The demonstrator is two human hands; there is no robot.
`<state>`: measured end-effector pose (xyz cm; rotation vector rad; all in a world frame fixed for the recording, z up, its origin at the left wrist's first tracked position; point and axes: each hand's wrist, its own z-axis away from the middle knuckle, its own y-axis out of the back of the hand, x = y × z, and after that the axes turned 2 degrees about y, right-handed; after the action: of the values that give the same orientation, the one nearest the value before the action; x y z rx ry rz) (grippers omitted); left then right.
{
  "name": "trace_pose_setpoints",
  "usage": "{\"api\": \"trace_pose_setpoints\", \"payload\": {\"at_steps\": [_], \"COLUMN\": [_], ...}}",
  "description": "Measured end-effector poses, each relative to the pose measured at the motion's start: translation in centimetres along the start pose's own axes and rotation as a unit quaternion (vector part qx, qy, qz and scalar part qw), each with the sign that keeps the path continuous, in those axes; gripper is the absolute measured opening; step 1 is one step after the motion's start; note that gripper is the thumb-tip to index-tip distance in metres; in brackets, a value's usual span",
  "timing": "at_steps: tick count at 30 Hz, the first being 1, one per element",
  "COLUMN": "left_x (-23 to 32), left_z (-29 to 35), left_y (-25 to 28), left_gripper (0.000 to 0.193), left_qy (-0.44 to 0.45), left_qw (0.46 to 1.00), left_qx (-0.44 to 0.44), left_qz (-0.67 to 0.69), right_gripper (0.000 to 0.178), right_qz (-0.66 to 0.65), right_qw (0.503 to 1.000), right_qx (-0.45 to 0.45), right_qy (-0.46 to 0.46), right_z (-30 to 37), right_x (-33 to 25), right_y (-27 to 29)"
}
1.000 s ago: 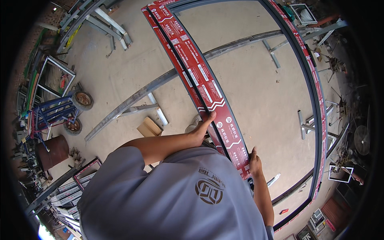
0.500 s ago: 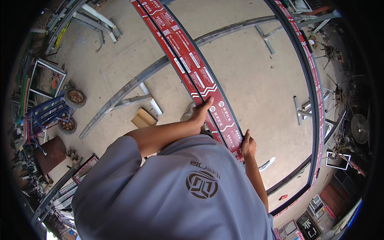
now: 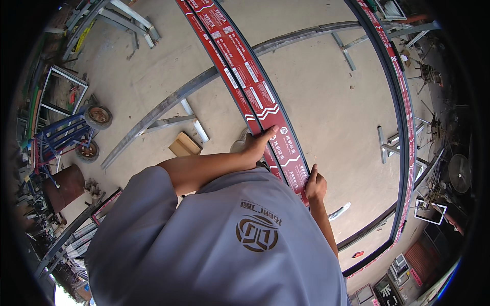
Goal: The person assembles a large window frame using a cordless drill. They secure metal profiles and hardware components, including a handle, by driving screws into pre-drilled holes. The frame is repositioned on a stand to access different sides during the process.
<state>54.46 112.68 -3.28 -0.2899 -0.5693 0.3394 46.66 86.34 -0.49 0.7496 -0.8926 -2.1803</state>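
Note:
A long, dark-edged window-frame profile (image 3: pixel 240 66) faced with red printed film runs from the top of the view down to my waist. A dark groove splits its face lengthwise. My left hand (image 3: pixel 258 148) is closed on its left side, the thumb lying over the red face and the fingers hidden beneath. Lower down, my right hand (image 3: pixel 316 187) grips the opposite edge close to my body, thumb pointing up along it. The near end is hidden against my grey shirt. Farther out, the profile crosses over a grey metal rail (image 3: pixel 178 94).
To the right stands a large dark frame with red film (image 3: pixel 403 109). Trestle legs (image 3: pixel 196 125) stand under the rail, beside an open cardboard box (image 3: pixel 185 145). A blue wheeled cart (image 3: pixel 64 135) is at left. A round fan (image 3: pixel 460 172) stands far right.
My view has shifted slightly, so the far part of the profile and the rail appear a little farther right. Both hands keep their hold on the profile.

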Motion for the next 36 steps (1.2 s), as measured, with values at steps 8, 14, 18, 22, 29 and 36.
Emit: {"api": "trace_pose_setpoints", "payload": {"at_steps": [8,14,18,22,29,36], "left_x": [0.4,0.7,1.1,1.4,2.2,0.9], "left_z": [-0.9,-1.2,-0.9,-0.6,-2.2,-3.9], "left_y": [-0.2,1.1,2.0,2.3,5.0,4.8], "left_gripper": [0.058,0.067,0.077,0.075,0.088,0.058], "left_qy": [0.004,0.075,0.044,0.086,0.161,0.148], "left_qw": [1.0,0.996,0.991,0.981,0.915,0.693], "left_qx": [0.006,-0.034,-0.088,-0.104,-0.136,-0.328], "left_qz": [0.027,-0.041,-0.095,-0.138,-0.344,-0.625], "right_gripper": [0.077,0.074,0.071,0.059,0.026,0.011], "right_qz": [0.019,-0.027,-0.063,-0.062,-0.16,-0.28], "right_qw": [0.999,0.997,0.994,0.99,0.9,0.777], "right_qx": [0.036,0.064,0.084,0.109,0.374,0.528], "right_qy": [0.02,0.024,0.026,0.064,0.155,0.196], "right_z": [-0.2,-0.4,-0.1,0.6,4.1,16.0], "right_x": [0.0,0.2,-0.1,0.1,-1.3,-1.6], "right_y": [-0.9,-1.5,-1.6,-1.5,-2.8,-8.0]}}
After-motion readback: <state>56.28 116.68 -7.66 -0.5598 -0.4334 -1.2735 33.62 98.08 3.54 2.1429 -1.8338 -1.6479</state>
